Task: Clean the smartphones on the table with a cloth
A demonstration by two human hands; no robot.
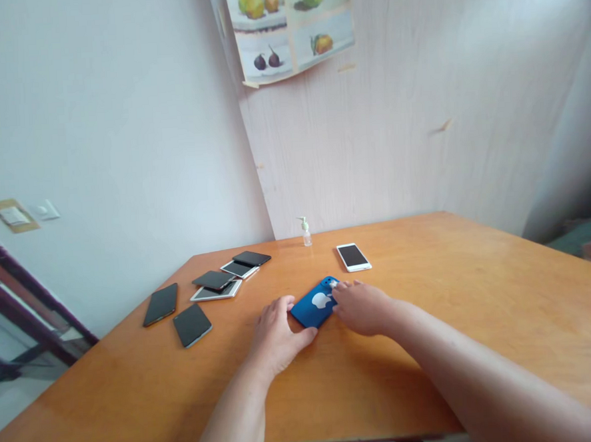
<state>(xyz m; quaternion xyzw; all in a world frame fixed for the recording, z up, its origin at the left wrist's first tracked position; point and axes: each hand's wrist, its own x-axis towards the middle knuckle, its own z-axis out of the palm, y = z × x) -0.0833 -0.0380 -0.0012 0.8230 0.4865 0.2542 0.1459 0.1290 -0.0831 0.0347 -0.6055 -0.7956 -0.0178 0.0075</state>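
A blue phone (315, 306) with a white apple mark lies back up on the table, set at a slant, its camera corner pointing away from me. My left hand (280, 335) grips its near left end, thumb at the lower corner and fingers at the left edge. From the other side, the bent fingers of my right hand (358, 306) rest on the right edge by the cameras. A small whitish patch shows at those fingertips; I cannot tell what it is. Just beyond lies a white phone (354, 257) with a dark screen.
On the wooden table (458, 344), several dark and white phones lie at the left, including a black phone (192, 324) and an overlapping pile (214, 280). A clear pump bottle (306, 235) stands at the back edge, before the wall. A fruit poster (291, 31) hangs above.
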